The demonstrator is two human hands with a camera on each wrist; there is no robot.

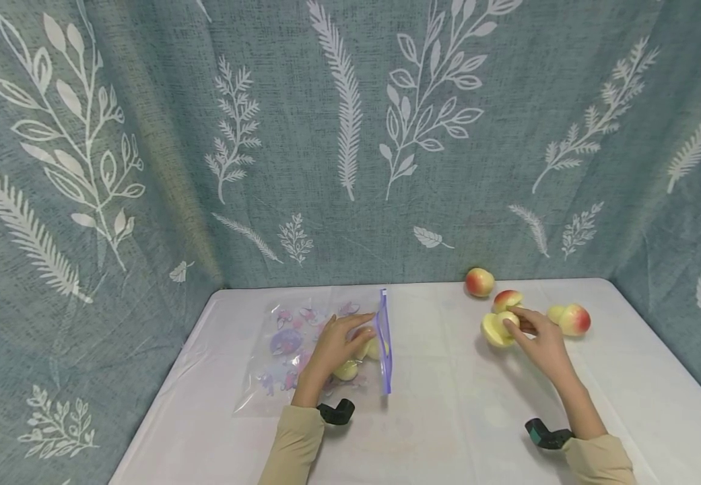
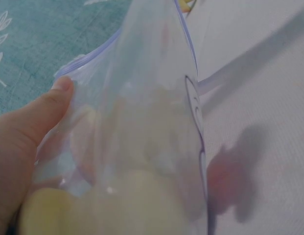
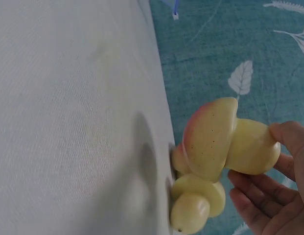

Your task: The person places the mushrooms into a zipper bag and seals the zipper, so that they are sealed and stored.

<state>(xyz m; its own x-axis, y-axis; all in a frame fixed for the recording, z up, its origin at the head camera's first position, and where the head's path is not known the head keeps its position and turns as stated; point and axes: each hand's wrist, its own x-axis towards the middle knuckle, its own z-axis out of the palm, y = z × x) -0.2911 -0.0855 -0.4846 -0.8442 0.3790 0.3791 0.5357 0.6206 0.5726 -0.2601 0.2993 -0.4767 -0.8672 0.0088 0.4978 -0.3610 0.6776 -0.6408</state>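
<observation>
Hands well apart, one at each side of the work. Right hand (image 1: 544, 340) has thumb and fingertips clamped on the pale yellow stem of a toy mushroom (image 3: 222, 144); the cap faces away from the palm, red blush along its curve, small dark specks on the yellow. It is at the table's right side, well apart from the bag.

Left hand (image 1: 333, 347) grips a clear zip bag (image 1: 259, 380) near its mouth, thumb lying against the film; the other fingers are mostly hidden in the left wrist view. Purple zip strip (image 1: 387, 370) runs along the bag's right edge. Pink and purple pictures printed on the plastic. Inside, yellow mushrooms (image 1: 346, 370) show blurred through the film; count uncertain.

Near the right hand, loose mushrooms: one just behind the held piece (image 1: 506, 300), a red-and-yellow one (image 1: 479, 282) by the far edge, another (image 1: 573, 320) lying to the right of the fingers.

Beige sleeves (image 1: 294, 434) on both arms, a black device (image 1: 336, 412) at each wrist. White cloth (image 1: 435, 404) over the table. Beyond, teal drapes (image 1: 289, 135) with white leaf sprays.
</observation>
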